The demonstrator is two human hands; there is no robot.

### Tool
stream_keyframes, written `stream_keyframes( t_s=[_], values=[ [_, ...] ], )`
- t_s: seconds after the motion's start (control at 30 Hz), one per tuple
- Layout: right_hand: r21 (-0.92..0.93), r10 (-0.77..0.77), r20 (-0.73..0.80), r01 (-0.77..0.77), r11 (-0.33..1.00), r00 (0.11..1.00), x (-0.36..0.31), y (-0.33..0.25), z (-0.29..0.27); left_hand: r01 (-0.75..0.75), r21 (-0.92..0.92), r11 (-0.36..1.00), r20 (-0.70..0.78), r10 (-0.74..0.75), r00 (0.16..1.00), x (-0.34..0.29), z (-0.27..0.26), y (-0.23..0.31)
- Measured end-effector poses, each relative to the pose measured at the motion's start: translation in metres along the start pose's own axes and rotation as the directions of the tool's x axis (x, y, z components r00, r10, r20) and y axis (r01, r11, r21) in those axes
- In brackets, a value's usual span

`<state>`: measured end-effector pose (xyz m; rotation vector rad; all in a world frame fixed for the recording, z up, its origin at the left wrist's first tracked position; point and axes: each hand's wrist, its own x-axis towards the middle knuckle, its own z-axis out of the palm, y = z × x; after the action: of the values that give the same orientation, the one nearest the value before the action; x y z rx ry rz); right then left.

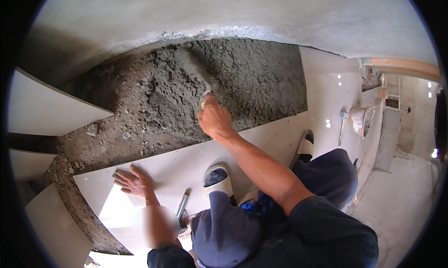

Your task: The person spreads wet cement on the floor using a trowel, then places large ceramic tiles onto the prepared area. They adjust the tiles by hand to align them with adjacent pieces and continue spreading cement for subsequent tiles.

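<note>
My right hand [215, 119] is wrapped round the handle of a trowel [195, 66], its blade smeared by motion. That blade lies over a bed of wet grey mortar [261, 76], which is rough and lumpy and runs along the foot of the wall. Flat on a glossy pale floor tile [172, 167], near its left end, rests my left hand [134, 180], fingers spread and holding nothing. Beside my left forearm a grey metal tool [184, 203] with a rod-like shape lies on the tile; its kind is unclear.
Bare rubble and soil [107, 142] border the mortar on the left. Loose pale tiles [51, 107] stand out from the left edge. A plastered wall [242, 11] closes the far side. At right, a bucket [357, 121] stands on laid tiles. My sandalled foot [217, 178] is on the tile.
</note>
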<state>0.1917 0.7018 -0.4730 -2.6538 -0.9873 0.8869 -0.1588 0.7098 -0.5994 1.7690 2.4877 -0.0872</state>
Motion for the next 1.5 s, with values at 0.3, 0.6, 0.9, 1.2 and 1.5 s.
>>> stream_keyframes(
  t_s=[0.3,0.6,0.9,1.2,1.5],
  values=[
    [-0.036,-0.059,-0.036,0.057,0.998,0.998,-0.012,-0.001,0.006,-0.004,-0.026,1.0,-0.002,0.003,1.0,-0.001,-0.003,0.003],
    [0.145,0.097,-0.091,-0.083,0.986,0.991,-0.016,0.038,0.009,-0.016,-0.019,1.0,-0.002,0.016,1.0,-0.001,-0.002,0.0],
    [0.18,-0.035,0.021,0.031,0.983,0.999,-0.051,-0.01,0.045,-0.017,-0.035,0.999,-0.023,0.016,1.0,0.0,-0.005,0.002],
    [0.087,-0.196,0.138,0.186,0.979,0.971,-0.036,-0.025,0.059,-0.019,-0.044,0.999,-0.028,0.018,0.999,-0.002,-0.003,0.003],
    [0.177,-0.153,-0.028,0.155,0.972,0.988,-0.064,-0.012,0.075,-0.031,-0.065,0.997,-0.046,0.028,0.999,-0.001,-0.002,0.001]
  ],
)
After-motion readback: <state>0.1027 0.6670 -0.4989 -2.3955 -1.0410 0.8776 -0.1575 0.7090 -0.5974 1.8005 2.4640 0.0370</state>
